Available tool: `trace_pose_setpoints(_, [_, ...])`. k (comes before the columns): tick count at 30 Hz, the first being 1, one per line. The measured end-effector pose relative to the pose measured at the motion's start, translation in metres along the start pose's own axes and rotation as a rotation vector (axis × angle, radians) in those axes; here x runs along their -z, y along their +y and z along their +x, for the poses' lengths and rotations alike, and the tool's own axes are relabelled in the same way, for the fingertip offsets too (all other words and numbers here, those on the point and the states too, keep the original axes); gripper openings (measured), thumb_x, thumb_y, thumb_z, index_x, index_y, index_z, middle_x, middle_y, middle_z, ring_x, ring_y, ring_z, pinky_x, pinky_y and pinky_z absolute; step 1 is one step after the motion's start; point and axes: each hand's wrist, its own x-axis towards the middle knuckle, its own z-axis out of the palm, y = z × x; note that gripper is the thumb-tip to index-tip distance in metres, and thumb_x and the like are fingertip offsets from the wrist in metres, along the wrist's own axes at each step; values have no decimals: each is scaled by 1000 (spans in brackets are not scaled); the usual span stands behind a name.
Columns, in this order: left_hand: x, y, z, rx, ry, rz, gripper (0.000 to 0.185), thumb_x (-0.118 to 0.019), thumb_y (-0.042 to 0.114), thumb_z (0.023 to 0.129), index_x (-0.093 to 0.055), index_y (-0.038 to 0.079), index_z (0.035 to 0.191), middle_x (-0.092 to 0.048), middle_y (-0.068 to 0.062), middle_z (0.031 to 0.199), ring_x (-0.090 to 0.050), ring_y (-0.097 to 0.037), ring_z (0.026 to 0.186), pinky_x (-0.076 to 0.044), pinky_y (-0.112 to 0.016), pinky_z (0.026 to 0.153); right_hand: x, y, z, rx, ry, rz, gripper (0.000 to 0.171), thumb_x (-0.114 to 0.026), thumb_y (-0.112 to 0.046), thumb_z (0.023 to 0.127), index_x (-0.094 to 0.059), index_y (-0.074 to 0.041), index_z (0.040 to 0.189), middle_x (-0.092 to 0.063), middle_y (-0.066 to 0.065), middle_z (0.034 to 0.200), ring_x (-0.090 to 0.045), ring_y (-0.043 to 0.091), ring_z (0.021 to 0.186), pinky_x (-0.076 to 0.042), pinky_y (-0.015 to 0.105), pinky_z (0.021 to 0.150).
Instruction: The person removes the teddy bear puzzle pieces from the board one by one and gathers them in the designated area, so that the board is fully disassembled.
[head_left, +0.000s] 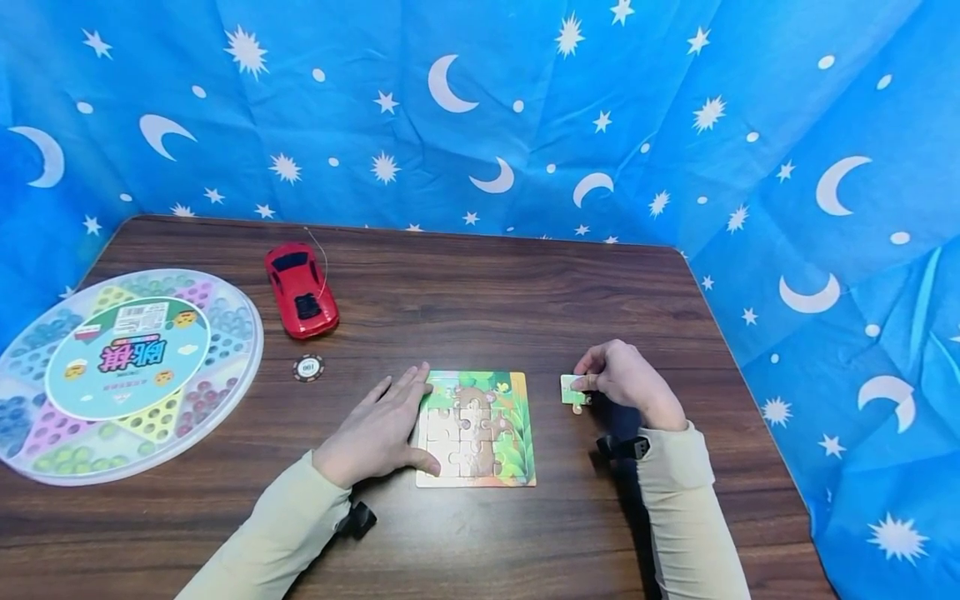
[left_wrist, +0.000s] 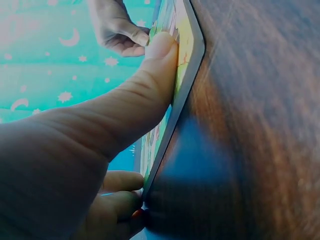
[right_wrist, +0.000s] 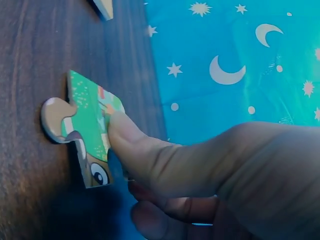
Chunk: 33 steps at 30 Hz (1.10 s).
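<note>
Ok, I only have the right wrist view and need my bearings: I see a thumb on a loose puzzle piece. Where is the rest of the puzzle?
Observer: The puzzle board lies on the table, to the left of the piece that the right hand pinches.
Operator: What is the other hand doing?
Observer: The left hand rests flat at the board's left edge, with its thumb pressed on the board.
Operator: Anything else on the table?
Observer: Further left are a red toy car, a poker chip and a round checkers box.
</note>
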Motion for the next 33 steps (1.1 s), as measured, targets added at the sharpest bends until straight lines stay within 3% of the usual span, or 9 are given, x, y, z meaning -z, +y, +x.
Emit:
trace_pose_setpoints(21, [1,0,0,-9,20,-1,110,-80,61,62,-43,-5,141,-23,-20,157,-21,-31,145,-20,-53,115,-2,-8,-1,-89,-51,-105,16,-71,-23,90,-66,-8,92,-62,2,82,-54,17,69,-45,32,61])
trace_pose_setpoints(28, [0,0,-1,-8,19,0,109,-79,61,62,-43,-5,141,-23,-20,157,-21,-31,145,-20,-53,115,-2,-20,-4,-62,9,-192,21,-74,-19,86,-59,-10,99,-62,4,92,-57,20,79,-47,43,72])
trace_pose_setpoints(33, [-1,0,-1,-5,20,-16,108,-80,60,62,-43,-6,140,-24,-20,157,-21,-31,145,-19,-53,116,-5,-33,-7,5,91,-80,21,-74,-18,87,-59,-9,99,-60,4,90,-56,19,75,-48,37,67])
